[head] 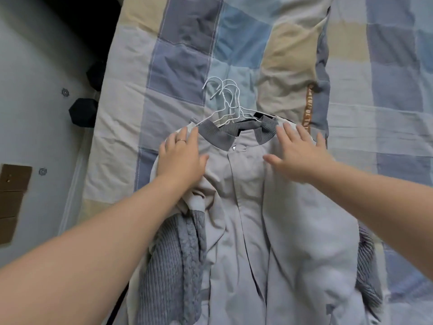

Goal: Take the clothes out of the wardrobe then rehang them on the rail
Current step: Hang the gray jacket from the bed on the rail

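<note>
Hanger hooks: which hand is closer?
Left. The left hand lies flat on the jacket, just below-left of the hanger hooks. The right hand rests on the other shoulder, farther off to the lower right.

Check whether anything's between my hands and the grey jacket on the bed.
Nothing visible does. The left hand rests on the grey jacket, the right hand is at its other shoulder; nothing lies over it.

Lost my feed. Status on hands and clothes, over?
Left hand open, flat on jacket. Right hand open, at its other shoulder. Jacket on hangers, atop sweater, on bed. Nothing blocking.
</note>
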